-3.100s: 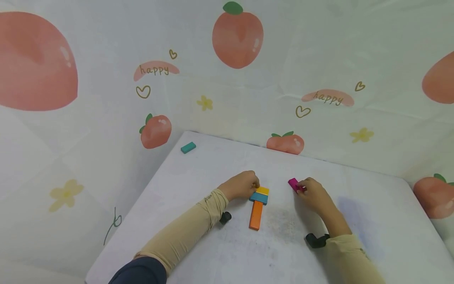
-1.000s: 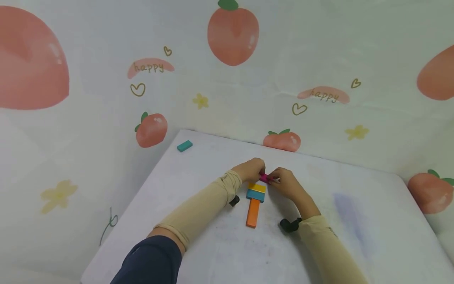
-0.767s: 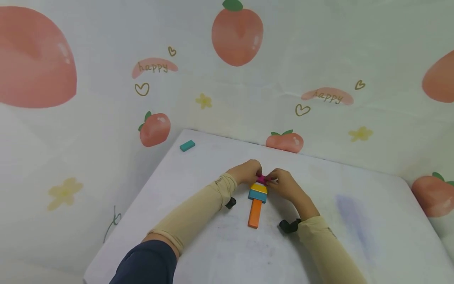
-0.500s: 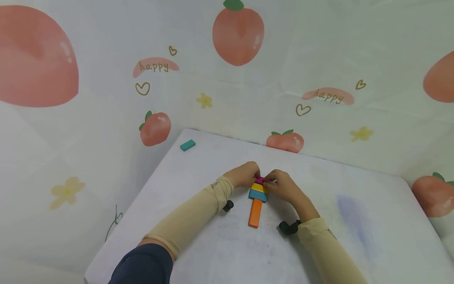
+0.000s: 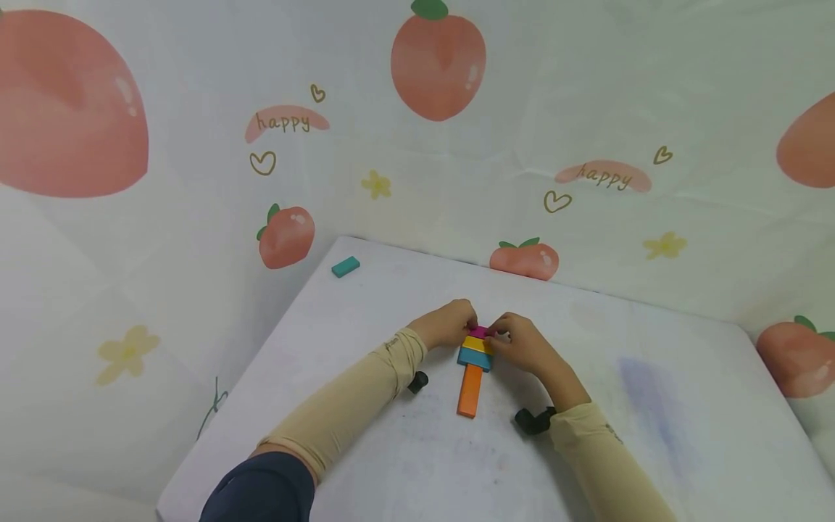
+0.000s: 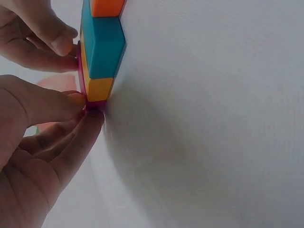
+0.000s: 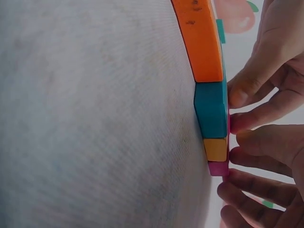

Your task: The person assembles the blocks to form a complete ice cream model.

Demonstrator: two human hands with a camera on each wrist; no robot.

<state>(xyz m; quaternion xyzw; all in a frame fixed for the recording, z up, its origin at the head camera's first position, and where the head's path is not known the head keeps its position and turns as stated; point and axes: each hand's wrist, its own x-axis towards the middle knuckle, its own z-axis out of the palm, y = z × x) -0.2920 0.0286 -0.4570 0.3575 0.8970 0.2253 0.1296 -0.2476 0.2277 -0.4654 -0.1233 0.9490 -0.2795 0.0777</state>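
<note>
A magenta block lies against the far side of a yellow block. Nearer to me a teal-blue block touches the yellow one, and a long orange block extends from its middle towards me. My left hand pinches the left end of the magenta block between thumb and fingers, as the left wrist view shows. At the other end, my right hand has thumb and fingertips on the magenta block. Fingertips partly cover that block in the head view.
A separate teal block lies at the far left corner of the white table. Behind the table hangs a cloth printed with peaches. A black camera mount juts from the right wrist, another from the left.
My right hand has brought the magenta block leftward from the right and turned it. My left hand has shifted from beside the yellow block to the magenta one, which now sits against the yellow block.
</note>
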